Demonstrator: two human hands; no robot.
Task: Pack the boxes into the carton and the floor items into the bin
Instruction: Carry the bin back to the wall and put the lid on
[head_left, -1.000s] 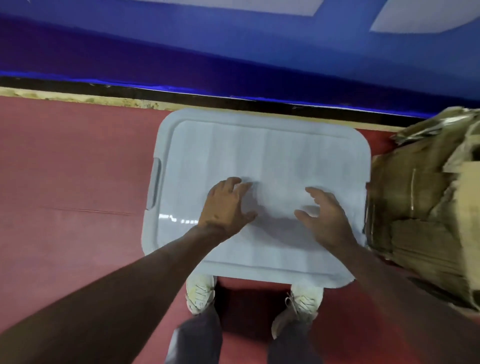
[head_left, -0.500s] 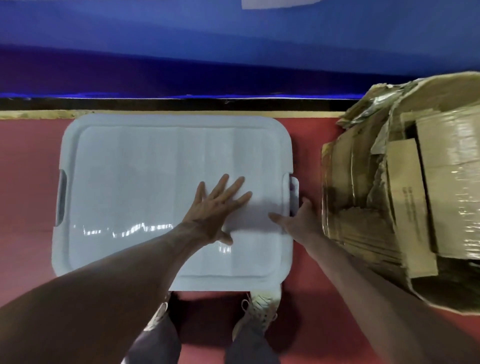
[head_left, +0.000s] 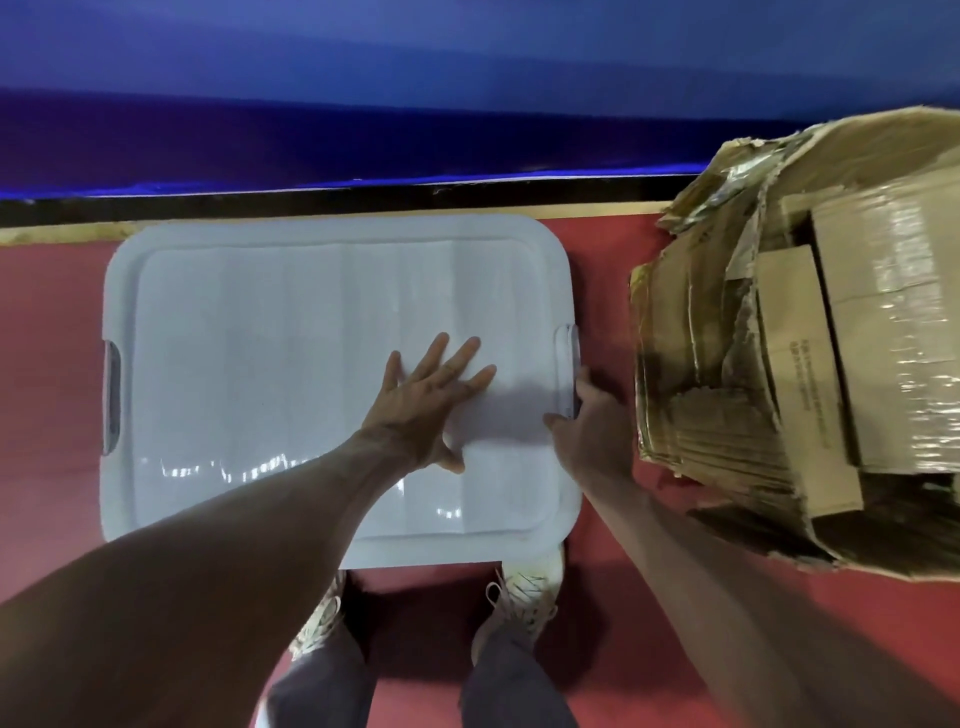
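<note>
- The left hand (head_left: 434, 397) is laid flat, fingers spread apart, on the white lid (head_left: 291, 364) of the bin (head_left: 363, 551); nothing is gripped by it.
- The right hand (head_left: 592, 423) is placed at the lid's edge just right of the left hand, with the thumb on top of the lid and the fingers curled at the latch (head_left: 567, 364). Whether the fingers are clamped on the latch or only resting against it cannot be told.
- A second latch (head_left: 111, 397) is seen well to the left of the left hand, on the opposite short side; it is untouched.
- The bin is shown covered, so its contents are hidden. No loose items are seen on the red floor (head_left: 52, 364) around the hands, which suggests that the floor items have been packed.
- The carton (head_left: 701, 415) is stood just to the right of the right hand, apart from the bin. Its flaps are torn and open, and wrapped boxes (head_left: 883, 322) are seen inside it.
- The boxes are therefore judged to be packed, at least in part.
- What appears to be left: the lid is to be fastened at both latches, and the carton is perhaps to be closed.
</note>
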